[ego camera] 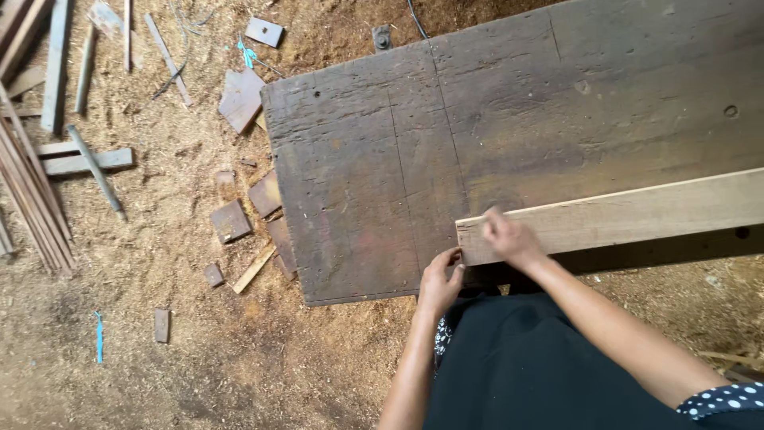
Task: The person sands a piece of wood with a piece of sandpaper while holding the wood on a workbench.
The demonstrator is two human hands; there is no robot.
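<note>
A person steadies the near end of a pale plank (621, 213) on the dark worktop (382, 159), right hand (509, 237) pressing flat on it, left hand (440, 280) curled at its corner.

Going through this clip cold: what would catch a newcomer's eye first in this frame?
First the big dark worn workbench filling the upper right, with a pale plank lying along its near edge. The left hand grips the plank's end while the right hand rests on top of it. Left of the bench, wood offcuts and thin slats litter the sawdust-covered floor.
</note>
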